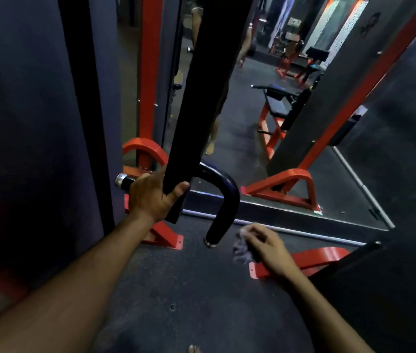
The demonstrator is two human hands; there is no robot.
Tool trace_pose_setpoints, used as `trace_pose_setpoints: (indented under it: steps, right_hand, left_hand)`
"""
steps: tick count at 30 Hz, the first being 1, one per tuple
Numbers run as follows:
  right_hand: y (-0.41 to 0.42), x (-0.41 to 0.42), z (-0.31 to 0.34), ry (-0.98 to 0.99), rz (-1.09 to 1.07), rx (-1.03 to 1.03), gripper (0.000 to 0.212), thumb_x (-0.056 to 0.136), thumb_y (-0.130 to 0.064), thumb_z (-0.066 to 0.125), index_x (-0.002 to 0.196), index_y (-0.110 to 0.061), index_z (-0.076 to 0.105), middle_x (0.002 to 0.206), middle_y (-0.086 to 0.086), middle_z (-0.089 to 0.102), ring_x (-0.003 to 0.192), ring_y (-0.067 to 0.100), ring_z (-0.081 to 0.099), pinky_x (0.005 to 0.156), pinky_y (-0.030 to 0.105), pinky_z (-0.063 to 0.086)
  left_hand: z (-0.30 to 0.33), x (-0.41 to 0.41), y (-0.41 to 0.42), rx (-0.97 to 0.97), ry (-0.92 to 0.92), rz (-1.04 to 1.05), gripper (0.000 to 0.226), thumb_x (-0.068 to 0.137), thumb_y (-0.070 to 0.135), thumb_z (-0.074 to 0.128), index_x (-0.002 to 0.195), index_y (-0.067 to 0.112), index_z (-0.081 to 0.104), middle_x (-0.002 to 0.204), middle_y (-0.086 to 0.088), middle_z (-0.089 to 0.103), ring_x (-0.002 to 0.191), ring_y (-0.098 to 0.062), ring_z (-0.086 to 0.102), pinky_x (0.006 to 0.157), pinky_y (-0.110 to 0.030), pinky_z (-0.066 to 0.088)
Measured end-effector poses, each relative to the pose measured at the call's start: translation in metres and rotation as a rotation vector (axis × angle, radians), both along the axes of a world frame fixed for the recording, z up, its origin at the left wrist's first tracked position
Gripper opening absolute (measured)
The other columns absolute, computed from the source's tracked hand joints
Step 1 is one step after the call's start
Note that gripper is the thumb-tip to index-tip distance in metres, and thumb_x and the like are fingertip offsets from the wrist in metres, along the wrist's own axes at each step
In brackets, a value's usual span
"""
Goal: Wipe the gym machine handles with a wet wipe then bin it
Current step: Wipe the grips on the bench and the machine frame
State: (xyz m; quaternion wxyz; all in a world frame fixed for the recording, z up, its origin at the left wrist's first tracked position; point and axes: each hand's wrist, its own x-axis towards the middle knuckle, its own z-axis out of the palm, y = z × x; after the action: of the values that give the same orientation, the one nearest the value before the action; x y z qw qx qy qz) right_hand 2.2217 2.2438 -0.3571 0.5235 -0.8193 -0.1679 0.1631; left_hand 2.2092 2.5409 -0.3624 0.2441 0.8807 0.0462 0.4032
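Observation:
A black machine arm (201, 98) hangs down in the middle of the view. At its lower end a curved black handle (227, 197) bends round to a metal-capped tip near the floor. A second handle with a silver end cap (122, 180) sticks out to the left. My left hand (153, 194) grips the bottom of the arm where the left handle joins it, thumb wrapped round the front. My right hand (265, 247) holds a crumpled wet wipe (243, 247) just right of the curved handle's tip, apart from it.
Red frame feet (283, 189) and brackets (301, 261) stand on the dark rubber floor (176, 289). A wall mirror (240, 138) ahead reflects benches and a person's legs. A dark panel (36, 123) rises on the left, and a black machine part (393, 289) on the right.

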Motion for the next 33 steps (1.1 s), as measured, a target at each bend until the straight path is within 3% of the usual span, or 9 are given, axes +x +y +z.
trace_pose_setpoints:
  steps: [3,8,12,17,20,23,25,28,33]
  right_hand:
    - [-0.003,0.03,0.0,0.062,-0.155,0.212,0.021,0.101,-0.019,0.057,0.088,-0.003,0.059,0.069,-0.001,0.068,0.06,0.01,0.059,0.058,0.022,0.05]
    - [0.014,0.067,-0.013,0.296,-0.107,0.422,0.022,0.1,-0.023,0.059,0.085,-0.007,0.058,0.078,0.013,0.059,0.071,0.019,0.059,0.068,0.031,0.052]
    - [0.023,0.088,-0.02,0.204,0.039,0.312,0.014,0.101,-0.016,0.058,0.09,-0.014,0.067,0.079,-0.006,0.065,0.072,0.002,0.057,0.067,0.019,0.044]
    - [0.042,0.095,-0.023,0.206,0.27,0.209,0.013,0.101,-0.012,0.058,0.097,-0.003,0.067,0.086,0.016,0.067,0.078,0.02,0.06,0.074,0.036,0.048]
    - [0.049,0.098,-0.023,0.312,0.402,0.181,0.019,0.104,-0.009,0.051,0.105,0.007,0.059,0.095,0.021,0.074,0.09,0.024,0.072,0.082,0.04,0.046]
    - [0.05,0.098,-0.014,0.396,0.467,0.168,0.022,0.107,-0.012,0.044,0.096,-0.006,0.063,0.082,0.0,0.076,0.08,0.012,0.073,0.079,0.025,0.05]
    - [0.051,0.1,-0.015,0.425,0.486,0.178,0.026,0.107,-0.013,0.041,0.103,-0.001,0.064,0.09,0.008,0.077,0.088,0.019,0.075,0.077,0.022,0.053]
    - [0.053,0.098,-0.018,0.422,0.487,0.203,0.025,0.105,-0.009,0.043,0.115,0.004,0.061,0.099,0.021,0.075,0.092,0.031,0.074,0.077,0.027,0.056]
    - [0.066,0.091,-0.019,0.274,0.481,0.151,0.031,0.104,-0.016,0.051,0.13,0.001,0.057,0.103,0.008,0.076,0.098,0.019,0.073,0.083,0.026,0.057]
  left_hand:
    - [-0.005,0.005,0.0,0.005,0.013,0.036,0.096,0.092,0.083,0.016,0.083,0.001,0.064,0.061,-0.023,0.06,0.056,-0.043,0.062,0.055,-0.037,0.038]
    - [-0.01,0.017,-0.004,-0.033,0.009,0.085,0.093,0.092,0.084,0.015,0.063,0.002,0.051,0.056,-0.022,0.053,0.051,-0.04,0.057,0.056,-0.036,0.031]
    - [-0.01,0.022,-0.006,-0.126,0.039,0.071,0.1,0.088,0.088,0.016,0.064,-0.002,0.051,0.062,-0.022,0.054,0.058,-0.038,0.058,0.055,-0.045,0.042]
    - [-0.011,0.025,-0.007,-0.128,0.05,0.105,0.102,0.09,0.087,0.018,0.064,-0.006,0.054,0.061,-0.023,0.055,0.056,-0.038,0.057,0.053,-0.055,0.047]
    - [-0.012,0.024,-0.007,-0.151,0.067,0.126,0.103,0.088,0.089,0.017,0.065,-0.005,0.054,0.062,-0.02,0.055,0.057,-0.035,0.056,0.052,-0.051,0.045]
    - [-0.01,0.023,-0.01,-0.145,0.054,0.126,0.104,0.088,0.088,0.015,0.064,-0.006,0.053,0.061,-0.019,0.055,0.056,-0.034,0.056,0.053,-0.045,0.042]
    - [-0.008,0.022,-0.011,-0.136,0.038,0.122,0.104,0.089,0.087,0.015,0.063,-0.007,0.052,0.06,-0.02,0.055,0.055,-0.034,0.056,0.052,-0.045,0.041]
    - [-0.009,0.019,-0.009,-0.134,0.05,0.124,0.106,0.088,0.088,0.015,0.065,-0.008,0.055,0.062,-0.021,0.058,0.058,-0.036,0.059,0.053,-0.048,0.045]
    - [-0.009,0.019,-0.009,-0.123,0.039,0.117,0.105,0.09,0.086,0.015,0.064,-0.007,0.055,0.061,-0.021,0.058,0.057,-0.036,0.059,0.054,-0.043,0.044]
